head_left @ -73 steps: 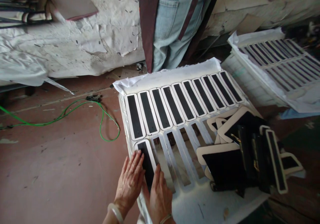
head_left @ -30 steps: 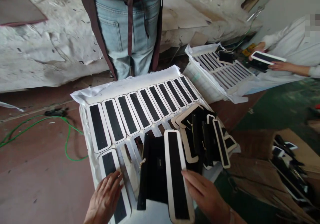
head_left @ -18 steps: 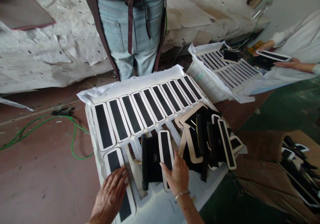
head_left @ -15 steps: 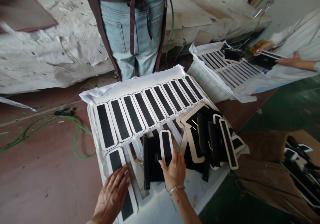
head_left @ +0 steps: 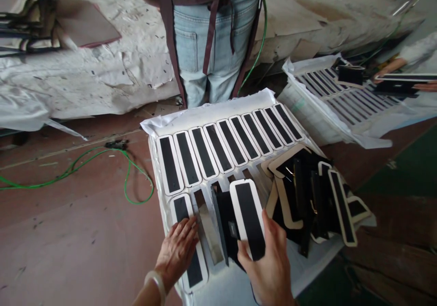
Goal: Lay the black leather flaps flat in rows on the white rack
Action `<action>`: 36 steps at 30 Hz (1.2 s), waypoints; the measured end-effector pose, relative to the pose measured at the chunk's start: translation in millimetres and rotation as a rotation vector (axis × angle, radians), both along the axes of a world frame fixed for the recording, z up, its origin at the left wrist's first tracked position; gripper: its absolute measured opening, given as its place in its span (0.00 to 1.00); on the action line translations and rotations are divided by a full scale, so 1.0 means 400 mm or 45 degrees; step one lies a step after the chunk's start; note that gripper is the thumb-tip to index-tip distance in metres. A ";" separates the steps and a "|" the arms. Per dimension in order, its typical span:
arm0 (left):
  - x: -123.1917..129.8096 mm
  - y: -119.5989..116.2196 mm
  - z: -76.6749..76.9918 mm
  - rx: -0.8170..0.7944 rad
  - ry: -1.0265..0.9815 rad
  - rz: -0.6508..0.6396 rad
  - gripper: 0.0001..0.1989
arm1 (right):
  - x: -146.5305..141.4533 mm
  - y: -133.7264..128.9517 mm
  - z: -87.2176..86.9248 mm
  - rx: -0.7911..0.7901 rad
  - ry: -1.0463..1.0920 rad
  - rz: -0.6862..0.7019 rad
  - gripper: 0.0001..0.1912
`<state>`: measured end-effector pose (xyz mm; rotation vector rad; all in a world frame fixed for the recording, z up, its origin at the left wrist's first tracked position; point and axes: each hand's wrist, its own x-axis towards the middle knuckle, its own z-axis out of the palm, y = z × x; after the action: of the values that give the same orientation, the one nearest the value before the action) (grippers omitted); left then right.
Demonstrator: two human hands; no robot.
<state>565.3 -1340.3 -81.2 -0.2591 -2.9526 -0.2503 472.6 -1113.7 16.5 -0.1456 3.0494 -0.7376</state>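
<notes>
My right hand (head_left: 269,260) grips a white-edged black panel (head_left: 248,212) between thumb and fingers, with a black flap and a small label hanging at its left side. My left hand (head_left: 179,249) lies with its fingers stretched over another white-edged panel (head_left: 195,262) at the front left of the white-covered table (head_left: 218,114). Behind both hands runs a row of several similar panels (head_left: 206,153), side by side. Right of my right hand is a loose pile of black pieces with beige and white borders (head_left: 285,201).
Beyond the table stands a person in jeans (head_left: 208,46). At the right, another person's hands (head_left: 392,69) hold a black piece over a second covered table (head_left: 307,110). A green hose (head_left: 128,178) lies on the floor at left.
My right hand has closed on the panel and lifted it, tilting it up. My left hand stays on its panel. The whole view has shifted, with things now further right.
</notes>
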 end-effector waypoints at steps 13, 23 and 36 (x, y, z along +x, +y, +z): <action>-0.002 -0.011 -0.005 0.170 -0.031 0.033 0.12 | 0.043 -0.150 -0.048 0.034 0.290 -0.010 0.37; -0.003 -0.020 -0.014 0.260 -0.061 0.019 0.10 | 0.153 -0.173 -0.207 0.193 -0.036 0.088 0.41; -0.026 -0.031 -0.011 0.381 -0.091 0.056 0.14 | 0.119 -0.210 -0.253 -0.019 -0.293 0.223 0.45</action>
<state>555.0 -1352.7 -85.7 -0.1476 -2.9316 -0.7002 520.1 -1197.6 -84.7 -0.3004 2.7717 -0.7110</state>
